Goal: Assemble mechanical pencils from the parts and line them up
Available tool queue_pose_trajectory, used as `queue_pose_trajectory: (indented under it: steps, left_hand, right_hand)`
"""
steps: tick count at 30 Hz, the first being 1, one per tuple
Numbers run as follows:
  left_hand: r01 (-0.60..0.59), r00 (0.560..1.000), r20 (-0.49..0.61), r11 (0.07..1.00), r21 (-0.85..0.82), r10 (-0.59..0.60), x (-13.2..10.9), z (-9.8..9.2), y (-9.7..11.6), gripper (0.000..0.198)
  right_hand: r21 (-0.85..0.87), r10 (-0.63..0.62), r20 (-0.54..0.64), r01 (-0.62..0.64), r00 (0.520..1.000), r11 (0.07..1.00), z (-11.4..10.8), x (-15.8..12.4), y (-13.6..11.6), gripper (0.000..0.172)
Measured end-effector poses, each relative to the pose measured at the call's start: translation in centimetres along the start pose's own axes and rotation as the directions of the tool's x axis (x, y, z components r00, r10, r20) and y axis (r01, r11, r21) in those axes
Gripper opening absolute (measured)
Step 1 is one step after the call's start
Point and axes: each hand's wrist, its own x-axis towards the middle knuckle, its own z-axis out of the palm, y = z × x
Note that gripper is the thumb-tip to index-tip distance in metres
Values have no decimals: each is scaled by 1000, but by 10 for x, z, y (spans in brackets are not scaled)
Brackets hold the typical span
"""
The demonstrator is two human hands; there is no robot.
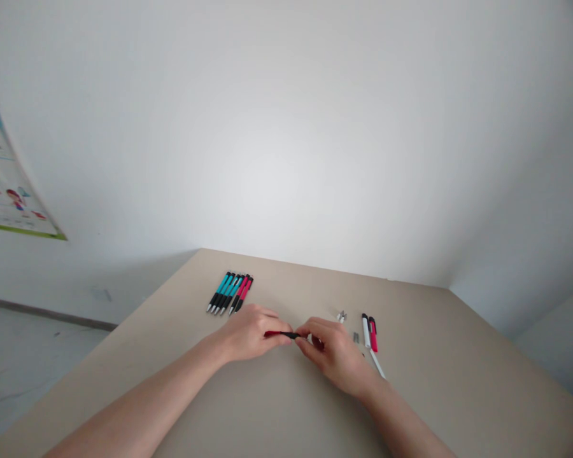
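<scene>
Between my two hands, above the middle of the table, a red and black pen [282, 334] lies roughly level. My left hand [256, 331] is closed on its red part. The fingers of my right hand [328, 348] are pinched at the black end, whose tip they hide. A row of several blue and red pens [230, 292] with black grips lies beyond my left hand. To the right of my right hand are a white pen barrel [366, 331] and a red pen barrel [373, 334], both with black tops.
Small silvery tips [342, 315] and grey pieces [356, 338] lie near my right hand, with a thin white stick [377, 364] beside my right wrist. The beige table [248, 407] meets a white wall behind. A poster [9, 184] hangs at the left.
</scene>
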Motion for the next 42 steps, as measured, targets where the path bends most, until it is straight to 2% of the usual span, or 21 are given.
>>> queue_pose_trajectory:
  steps: [9,34,37,39,42]
  left_hand:
    - [-65,998,-12,998,10,66,1,-4,1,27]
    - [-57,998,1,998,15,57,1,-6,0,31]
    - [-49,999,1,999,0,49,1,-7,-1,30]
    - [-43,999,-4,999,-6,43,1,-7,-2,29]
    - [-38,999,-21,999,-6,38,1,-5,-4,27]
  right_hand:
    - [4,-5,-8,5,1000,1000,3,0,3,17]
    - [-20,1,4,-1,1000,1000,1,-1,-2,16]
    - [-61,50,-70,-54,996,997,-9,-1,8,18]
    - [-113,144,-197,-169,970,979,-20,-1,22,22]
    - [-185,328,-416,-433,848,882,-39,-3,50,22]
